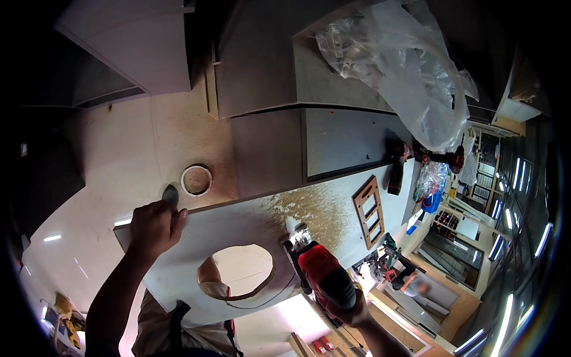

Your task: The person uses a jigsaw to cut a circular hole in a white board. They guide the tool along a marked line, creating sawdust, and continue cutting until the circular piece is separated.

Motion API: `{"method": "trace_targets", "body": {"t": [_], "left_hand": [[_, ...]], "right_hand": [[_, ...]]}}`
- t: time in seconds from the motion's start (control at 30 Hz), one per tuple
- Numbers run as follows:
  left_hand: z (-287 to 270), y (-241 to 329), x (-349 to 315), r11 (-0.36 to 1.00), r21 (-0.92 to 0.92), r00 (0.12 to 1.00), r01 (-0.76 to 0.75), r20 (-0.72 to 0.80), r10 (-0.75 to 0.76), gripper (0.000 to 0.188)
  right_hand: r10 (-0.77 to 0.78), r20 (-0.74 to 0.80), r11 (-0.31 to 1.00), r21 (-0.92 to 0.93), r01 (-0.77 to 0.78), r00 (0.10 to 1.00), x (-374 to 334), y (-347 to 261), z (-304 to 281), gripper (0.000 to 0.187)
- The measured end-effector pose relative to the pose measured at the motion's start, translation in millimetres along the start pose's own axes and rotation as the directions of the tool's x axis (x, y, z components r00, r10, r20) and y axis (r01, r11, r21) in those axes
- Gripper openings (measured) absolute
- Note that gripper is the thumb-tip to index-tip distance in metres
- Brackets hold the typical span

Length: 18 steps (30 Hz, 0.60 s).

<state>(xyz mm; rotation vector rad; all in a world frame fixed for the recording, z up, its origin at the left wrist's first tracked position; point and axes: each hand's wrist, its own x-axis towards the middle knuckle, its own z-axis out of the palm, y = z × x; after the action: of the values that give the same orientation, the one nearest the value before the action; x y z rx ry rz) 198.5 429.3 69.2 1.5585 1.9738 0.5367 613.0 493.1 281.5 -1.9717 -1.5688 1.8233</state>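
Note:
A pale board [178, 256] lies in front of me, with a large round hole through it and a dark curved line beside the hole. My left hand [156, 229] is closed over the board's far left edge, thumb on top. A dark rounded thing [171, 195] pokes out just beyond its knuckles; I cannot make out what it is. To the right of the hole, my right hand [351, 309] grips a red and black jigsaw [321, 271]. Its metal base rests on the board, and the blade is hidden. Sawdust [324, 214] is spread over the board beyond it.
A brown template with rectangular openings [369, 212] lies on the board's right part. Near the far right corner are red and black power tools [440, 157]. Grey cabinet panels [262, 149] and clear plastic wrap [410, 77] stand beyond. A white ring [196, 179] lies on the dusty floor.

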Motion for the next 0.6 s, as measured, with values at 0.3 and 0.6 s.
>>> {"method": "trace_targets", "body": {"t": [0.3, 0.6], "left_hand": [[2.2, -0.3, -3.4, 0.995, 0.087, 0.996, -0.051, -0.075, 0.058, 0.038], [-0.7, -0.1, -5.1, 0.995, 0.097, 0.998, -0.028, -0.05, 0.033, 0.031]], "right_hand": [[-0.188, 0.103, 0.933, -0.291, 0.21, 0.977, 4.1, 8.7, -18.3, 0.012], [-0.037, 0.206, 0.968, -0.234, 0.086, 0.978, 6.3, 20.7, -36.6, 0.011]]}}
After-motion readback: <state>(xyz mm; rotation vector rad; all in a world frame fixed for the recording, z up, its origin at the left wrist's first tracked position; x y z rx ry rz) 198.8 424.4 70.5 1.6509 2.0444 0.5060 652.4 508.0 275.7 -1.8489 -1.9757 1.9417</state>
